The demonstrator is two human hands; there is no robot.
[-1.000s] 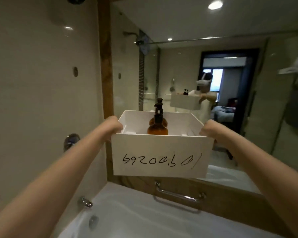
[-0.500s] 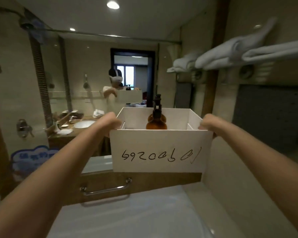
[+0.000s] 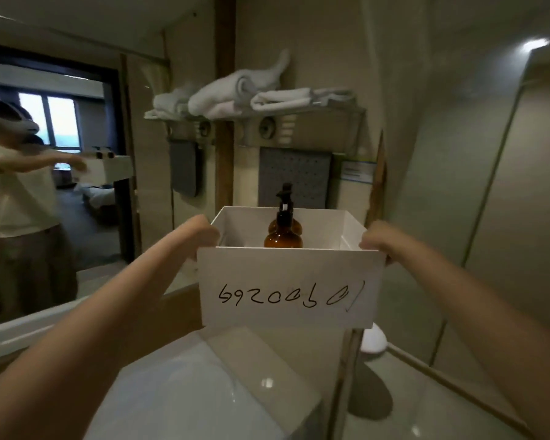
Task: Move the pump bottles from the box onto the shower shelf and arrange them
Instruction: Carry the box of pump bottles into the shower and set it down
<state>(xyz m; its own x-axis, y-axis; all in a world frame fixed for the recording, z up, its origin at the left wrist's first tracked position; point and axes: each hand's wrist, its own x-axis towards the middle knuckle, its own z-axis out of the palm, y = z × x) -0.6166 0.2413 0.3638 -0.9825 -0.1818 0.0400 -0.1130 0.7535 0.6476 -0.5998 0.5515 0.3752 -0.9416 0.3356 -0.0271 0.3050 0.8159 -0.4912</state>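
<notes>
Here, a mirror [image 3: 45, 185] at far left is reflecting the person carrying the box. The left hand [image 3: 200, 233] is curling closed around the left wall of a white cardboard box [image 3: 286, 281] with smooth flat sides and black handwriting. Inside, two round-shouldered amber pump bottles [image 3: 283, 236] with black pumps are standing upright, one behind the other. The right hand [image 3: 377, 239] is gripping the right wall. Above, soft rolled white towels [image 3: 251, 96] are lying on a metal rack [image 3: 299, 114].

Beige tiled walls [image 3: 315, 58] are surrounding a white bathtub [image 3: 178, 392]. Folded white towels [image 3: 235, 96] are lying on a metal rack [image 3: 299, 111]; a wall mirror [image 3: 61, 122] is reflecting a window [image 3: 48, 122].
</notes>
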